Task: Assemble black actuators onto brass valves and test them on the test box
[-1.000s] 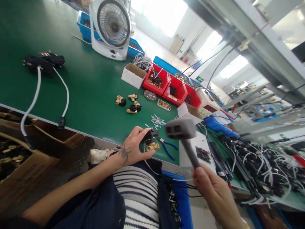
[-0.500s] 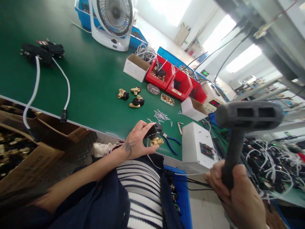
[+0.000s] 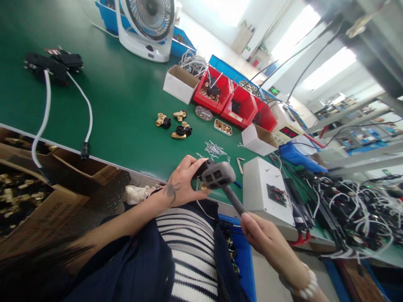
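My left hand (image 3: 181,184) rests at the near edge of the green table (image 3: 119,109), closed on a small brass fitting with a black part on top; that piece is now almost hidden behind the mallet head. My right hand (image 3: 261,235) grips the handle of a grey rubber mallet (image 3: 218,175), whose head sits right on top of the fitting between my left fingers. Three more brass fittings (image 3: 174,126) lie further out on the table, beside a scatter of small metal clips (image 3: 214,149).
A white switch box (image 3: 267,193) stands just right of the mallet. Red parts bins (image 3: 229,105), white cartons (image 3: 179,84) and a white fan (image 3: 146,25) sit at the back. White cables with black plugs (image 3: 50,67) lie left. Tangled wires (image 3: 352,205) fill the right side.
The mallet, raised high at the right half a second ago, has swung down onto the fitting in my left hand. My left hand has stayed in place.
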`<state>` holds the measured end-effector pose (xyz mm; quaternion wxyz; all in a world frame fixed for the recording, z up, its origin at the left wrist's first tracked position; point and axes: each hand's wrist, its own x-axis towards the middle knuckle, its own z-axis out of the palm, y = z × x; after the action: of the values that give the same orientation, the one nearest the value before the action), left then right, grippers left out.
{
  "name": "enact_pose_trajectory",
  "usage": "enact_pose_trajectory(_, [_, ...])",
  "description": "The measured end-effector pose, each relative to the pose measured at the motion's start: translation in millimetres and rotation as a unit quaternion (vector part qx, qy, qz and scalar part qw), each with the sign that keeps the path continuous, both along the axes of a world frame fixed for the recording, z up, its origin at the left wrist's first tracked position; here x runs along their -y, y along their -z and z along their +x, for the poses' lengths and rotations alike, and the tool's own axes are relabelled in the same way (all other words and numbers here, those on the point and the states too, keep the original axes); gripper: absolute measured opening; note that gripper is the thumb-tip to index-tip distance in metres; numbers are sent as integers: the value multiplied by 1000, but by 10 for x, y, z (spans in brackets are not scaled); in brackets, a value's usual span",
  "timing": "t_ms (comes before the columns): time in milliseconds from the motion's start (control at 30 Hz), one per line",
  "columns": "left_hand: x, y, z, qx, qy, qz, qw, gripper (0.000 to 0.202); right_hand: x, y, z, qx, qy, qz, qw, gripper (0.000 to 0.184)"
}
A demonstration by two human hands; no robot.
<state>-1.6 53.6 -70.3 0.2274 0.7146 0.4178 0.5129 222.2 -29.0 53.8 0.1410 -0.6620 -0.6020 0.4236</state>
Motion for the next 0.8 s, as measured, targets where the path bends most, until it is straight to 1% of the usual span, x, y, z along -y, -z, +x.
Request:
enact_pose_trajectory(33, [-1,2,0,-2,1,1,1000,67,2,-10,4,12,-13,7,1000,63])
enact_pose_trajectory(67, [-2,4,2,-3,2,1,1000,67,10,-31,15,7,-4,28,1000,63])
enact_pose_trajectory(100, [-3,5,3,-4,1,1,1000,68,21,-55,32,-8,25,58,998,62])
enact_pose_trajectory(167, [-4,8,7,-4,-4,1,1000,68,35,-83,62,-53,104,108,987,62])
enact_pose_trajectory(200, [-4,9,8,-3,-5,1,1000,69,32,-77,69,-67,126,104,984,63])
enact_pose_trajectory(233, [-4,9,8,-2,-5,2,1000,69,20,-58,68,-69,126,80,986,63])
enact_pose_trajectory(267, [-4,9,8,-1,-4,3,1000,68,1,-33,63,-60,105,42,992,64])
enact_pose_trajectory(333, [-4,9,5,-1,0,5,1000,67,-40,5,53,-29,39,-26,998,66])
enact_pose_trajectory(367, [-4,9,3,-2,1,5,1000,67,-53,4,54,-19,24,-32,999,65])
enact_pose_trajectory(400, [-6,9,2,-3,1,5,1000,67,-58,-10,62,-22,29,-13,999,64])
enact_pose_trajectory(433, [-8,9,1,-3,1,3,1000,67,-55,-33,74,-38,53,25,998,62])
enact_pose_trajectory(500, [-12,7,1,-4,-1,1,1000,67,-37,-70,96,-98,114,113,982,58])
enact_pose_trajectory(533, [-14,6,1,-3,-1,0,1000,67,-32,-69,99,-120,127,136,975,58])
enact_pose_trajectory(567, [-14,4,1,-3,-1,-1,1000,67,-32,-53,94,-121,119,130,977,59])
enact_pose_trajectory(600, [-12,3,1,-2,1,0,1000,67,-39,-25,82,-102,96,103,985,61])
enact_pose_trajectory(667, [-6,3,1,-2,6,1,1000,67,-66,33,57,-35,30,21,999,64])
enact_pose_trajectory(700, [-2,5,1,-1,8,1,1000,67,-79,46,52,-7,8,-6,1000,65])
enact_pose_trajectory(733, [0,7,1,0,9,1,1000,67,-86,42,55,3,4,-8,1000,65])
enact_pose_trajectory(800, [-3,16,4,1,9,0,1000,67,-81,-2,80,-22,43,38,998,64])
